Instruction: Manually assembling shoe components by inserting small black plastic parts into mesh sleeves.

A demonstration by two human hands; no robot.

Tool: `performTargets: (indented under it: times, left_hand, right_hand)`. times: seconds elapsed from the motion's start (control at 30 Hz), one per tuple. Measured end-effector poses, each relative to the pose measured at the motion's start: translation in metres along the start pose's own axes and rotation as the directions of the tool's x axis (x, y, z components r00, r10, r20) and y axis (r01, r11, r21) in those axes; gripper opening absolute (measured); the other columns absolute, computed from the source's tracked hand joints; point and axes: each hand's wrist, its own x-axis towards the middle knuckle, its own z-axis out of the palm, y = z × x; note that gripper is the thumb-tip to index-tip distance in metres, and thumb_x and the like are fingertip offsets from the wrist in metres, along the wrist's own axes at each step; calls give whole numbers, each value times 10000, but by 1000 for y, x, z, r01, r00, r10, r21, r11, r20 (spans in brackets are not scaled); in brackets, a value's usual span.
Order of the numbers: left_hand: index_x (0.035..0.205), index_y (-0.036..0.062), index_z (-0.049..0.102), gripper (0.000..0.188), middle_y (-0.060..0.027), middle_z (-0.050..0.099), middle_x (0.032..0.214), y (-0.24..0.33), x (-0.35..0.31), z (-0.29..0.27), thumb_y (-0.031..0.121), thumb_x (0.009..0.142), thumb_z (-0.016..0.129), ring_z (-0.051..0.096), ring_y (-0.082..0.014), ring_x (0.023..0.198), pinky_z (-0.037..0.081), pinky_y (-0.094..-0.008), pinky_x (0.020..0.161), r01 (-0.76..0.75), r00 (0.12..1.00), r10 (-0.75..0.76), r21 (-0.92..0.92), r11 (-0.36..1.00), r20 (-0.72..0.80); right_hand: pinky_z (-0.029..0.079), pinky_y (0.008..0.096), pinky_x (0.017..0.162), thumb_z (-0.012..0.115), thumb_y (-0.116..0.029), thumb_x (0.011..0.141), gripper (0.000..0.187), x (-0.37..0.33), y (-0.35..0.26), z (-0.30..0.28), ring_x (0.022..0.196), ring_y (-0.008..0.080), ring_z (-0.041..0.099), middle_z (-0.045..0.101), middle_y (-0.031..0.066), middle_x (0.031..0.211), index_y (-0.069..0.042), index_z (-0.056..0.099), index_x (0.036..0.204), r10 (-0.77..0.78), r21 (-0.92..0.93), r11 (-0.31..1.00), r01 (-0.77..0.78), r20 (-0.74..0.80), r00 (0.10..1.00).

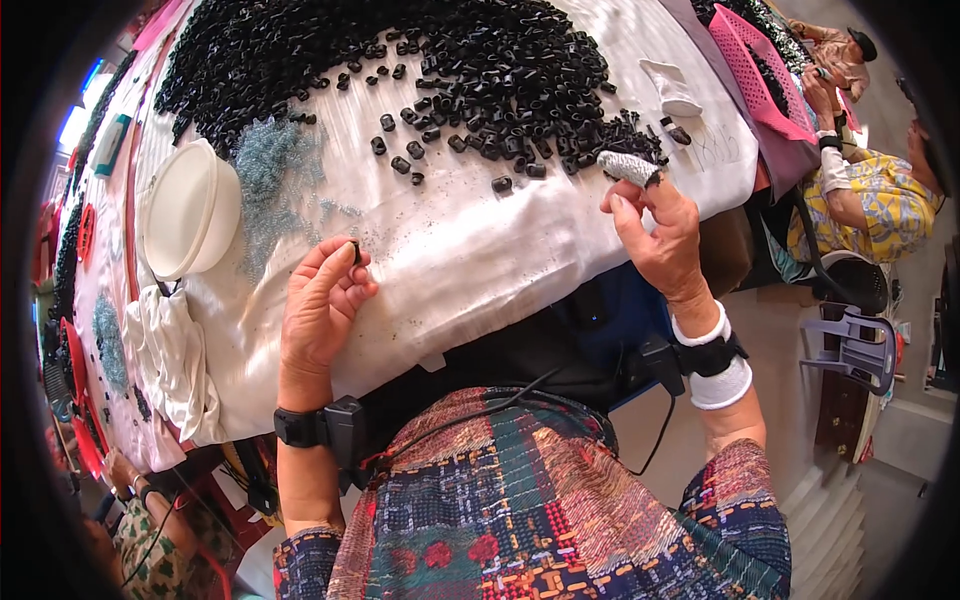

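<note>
My left hand (322,305) is closed in a pinch on a small black tubular plastic piece (356,252), held above the front of the white-covered table (470,270). My right hand (662,240) is over the table's right part. Its index finger wears a grey-white finger cover (628,167) and is stretched out, with the thumb apart from it. Nothing shows between those fingers. Just beyond the covered finger lies a cluster of thin black parts (640,138). A big heap of short black tubular pieces (500,75) spreads over the far side, with several loose ones nearer me.
Small clear bluish beads (272,175) lie left of centre beside a white plastic tub (190,212) and crumpled white cloth (175,355). A pink basket (765,75) stands at the far right edge. Other people (860,200) sit nearby. A grey plastic chair (852,348) stands right.
</note>
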Motion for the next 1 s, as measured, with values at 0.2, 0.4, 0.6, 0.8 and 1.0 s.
performTargets:
  times: [0.2,0.4,0.6,0.8,1.0]
  left_hand:
    - [1083,9,563,205,-63,608,890,1,-1,3,113,907,566,586,-97,721,546,-241,640,10,1000,-8,44,999,-26]
    - [1078,16,566,196,-63,609,898,0,-3,6,113,908,563,586,-97,723,546,-242,643,-19,998,23,59,998,-63]
    - [1058,12,573,182,-77,615,898,-1,-4,6,105,901,569,594,-108,716,548,-256,647,-39,997,41,40,998,-63]
    - [1042,6,582,180,-89,621,891,2,-2,10,89,883,586,606,-123,712,554,-271,651,-6,995,14,73,997,-100]
    - [1038,0,581,181,-101,629,901,1,1,7,66,869,594,611,-130,719,556,-275,652,-2,997,10,105,994,-72]
  right_hand:
    - [453,287,506,586,33,732,265,-3,5,-2,537,171,546,564,79,640,6,619,994,-18,-32,999,24,164,986]
    - [419,339,505,590,52,721,237,9,5,16,539,239,520,519,94,625,-4,628,948,-225,18,973,232,330,917]
    - [428,372,534,601,9,717,85,16,-2,28,585,295,530,513,119,638,-10,559,789,-268,-5,956,293,393,880]
    - [454,386,574,588,-41,739,73,9,2,32,641,306,557,528,123,655,-23,517,739,-251,-30,957,289,413,876]
    - [457,397,564,577,-67,751,79,5,8,33,644,317,569,536,134,656,-33,509,732,-219,-45,966,255,387,896]
